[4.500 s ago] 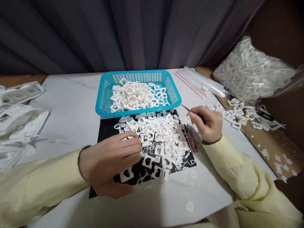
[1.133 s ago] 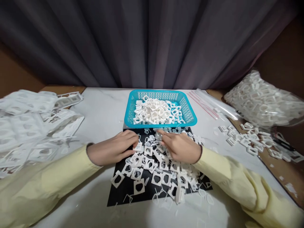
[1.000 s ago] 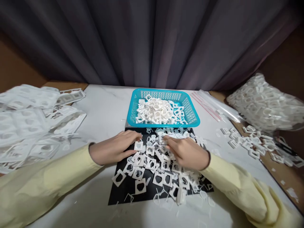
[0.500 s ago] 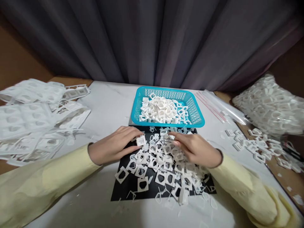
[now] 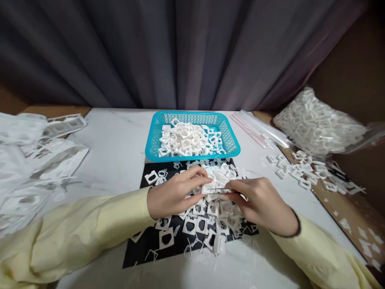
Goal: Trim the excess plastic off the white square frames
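Observation:
My left hand point(image 5: 180, 190) pinches a small white plastic frame piece point(image 5: 207, 189) between thumb and fingers, above the pile. My right hand point(image 5: 264, 204) is closed on thin metal tweezers point(image 5: 214, 188), whose tips point left and reach the piece. Beneath both hands, a pile of white square frame pieces with holes point(image 5: 190, 225) and thin scraps covers much of a black mat point(image 5: 136, 253). My fingers hide part of the held piece.
Behind the mat stands a blue plastic basket point(image 5: 192, 158) heaped with white pieces. White sprue sheets point(image 5: 64, 160) lie at left. On the right are zip bags point(image 5: 264, 130), a full clear bag point(image 5: 319, 120), loose pieces point(image 5: 300, 170) and scraps point(image 5: 365, 243).
My left hand picked up a piece from the mat's left side and carried it right to the tweezers. Earlier my right hand held the tweezers at the basket's right. The view has shifted.

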A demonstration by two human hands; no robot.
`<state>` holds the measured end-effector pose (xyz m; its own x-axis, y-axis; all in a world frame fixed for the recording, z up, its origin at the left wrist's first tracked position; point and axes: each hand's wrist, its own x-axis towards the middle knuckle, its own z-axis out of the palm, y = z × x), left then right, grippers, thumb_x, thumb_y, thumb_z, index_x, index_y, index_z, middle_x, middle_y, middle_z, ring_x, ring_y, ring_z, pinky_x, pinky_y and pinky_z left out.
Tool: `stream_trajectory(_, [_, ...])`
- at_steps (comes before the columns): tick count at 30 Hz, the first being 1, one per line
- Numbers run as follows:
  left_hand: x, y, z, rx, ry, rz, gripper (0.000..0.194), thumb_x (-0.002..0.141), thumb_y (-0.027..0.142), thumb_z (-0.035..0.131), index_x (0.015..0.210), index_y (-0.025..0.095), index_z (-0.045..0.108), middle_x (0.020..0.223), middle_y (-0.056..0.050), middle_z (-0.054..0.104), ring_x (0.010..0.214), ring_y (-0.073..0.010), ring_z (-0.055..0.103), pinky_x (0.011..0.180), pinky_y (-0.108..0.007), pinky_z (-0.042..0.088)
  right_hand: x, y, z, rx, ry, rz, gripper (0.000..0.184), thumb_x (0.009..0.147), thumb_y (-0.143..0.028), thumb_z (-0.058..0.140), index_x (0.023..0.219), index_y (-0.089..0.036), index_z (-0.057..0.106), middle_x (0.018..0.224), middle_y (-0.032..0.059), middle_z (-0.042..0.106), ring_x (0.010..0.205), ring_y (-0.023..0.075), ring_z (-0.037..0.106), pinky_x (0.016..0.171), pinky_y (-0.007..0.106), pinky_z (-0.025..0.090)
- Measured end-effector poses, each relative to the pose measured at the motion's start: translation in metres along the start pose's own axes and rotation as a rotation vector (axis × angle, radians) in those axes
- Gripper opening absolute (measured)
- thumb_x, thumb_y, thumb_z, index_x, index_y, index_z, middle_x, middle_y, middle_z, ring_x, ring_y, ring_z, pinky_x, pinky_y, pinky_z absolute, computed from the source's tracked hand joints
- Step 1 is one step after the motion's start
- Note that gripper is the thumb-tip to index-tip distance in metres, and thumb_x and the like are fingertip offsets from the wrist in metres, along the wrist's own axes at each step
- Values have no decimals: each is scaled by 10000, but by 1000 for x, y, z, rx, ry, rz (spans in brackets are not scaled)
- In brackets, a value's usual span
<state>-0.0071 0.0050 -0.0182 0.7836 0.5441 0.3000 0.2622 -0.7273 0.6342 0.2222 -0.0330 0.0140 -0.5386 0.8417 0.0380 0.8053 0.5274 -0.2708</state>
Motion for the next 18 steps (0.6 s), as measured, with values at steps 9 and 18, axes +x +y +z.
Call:
stream_trajectory(9, [16,7,6,-25,28,-12,336,854,87,494,1188,122,505,1053,-112,519,968,-173,538,818,-309,478,-4,6,2,-22,30,56,169,852,-241,480,750,-192,606,520,-24,574,448,98,480,488,246,207])
stream_trajectory(18, [18,7,7,-108,68,-293,226,795,217,609,1014,166,632,817,-31,551,684,-139,593,660,-304,531,-6,-4,9,-241,214,-45,229,843,-170,429,627,-169,503,497,-12,501,440,109,398,486,286,139])
